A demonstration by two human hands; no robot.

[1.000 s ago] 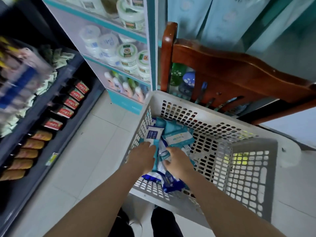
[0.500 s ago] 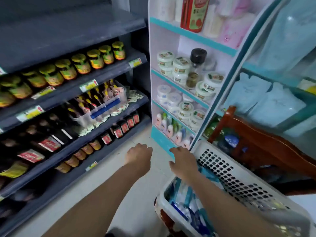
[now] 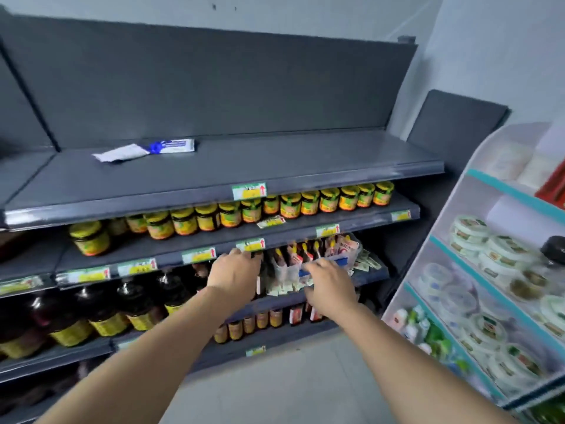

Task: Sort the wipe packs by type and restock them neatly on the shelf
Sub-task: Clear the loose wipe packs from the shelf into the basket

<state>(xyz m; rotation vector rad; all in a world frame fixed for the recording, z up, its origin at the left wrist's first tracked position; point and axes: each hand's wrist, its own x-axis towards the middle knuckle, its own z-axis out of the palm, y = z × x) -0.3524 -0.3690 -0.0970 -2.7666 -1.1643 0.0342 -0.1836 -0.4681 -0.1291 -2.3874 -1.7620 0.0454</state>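
Observation:
Two wipe packs lie flat on the grey top shelf toward its left: a white pack and, touching its right end, a blue-and-white pack. My left hand and my right hand are raised side by side in front of the third shelf, well below the packs. Both show their backs, with fingers loosely bent and nothing visible in them; the palms are hidden. The basket of packs is out of view.
Yellow-lidded jars fill the second shelf, dark bottles the third, beside a clear bin of sachets. A white rack with round tubs stands at the right. Grey floor lies below.
Both hands left the basket of wipe packs and rose toward the grey shelving. The view swung up and left, so the basket and wooden chair dropped out of sight.

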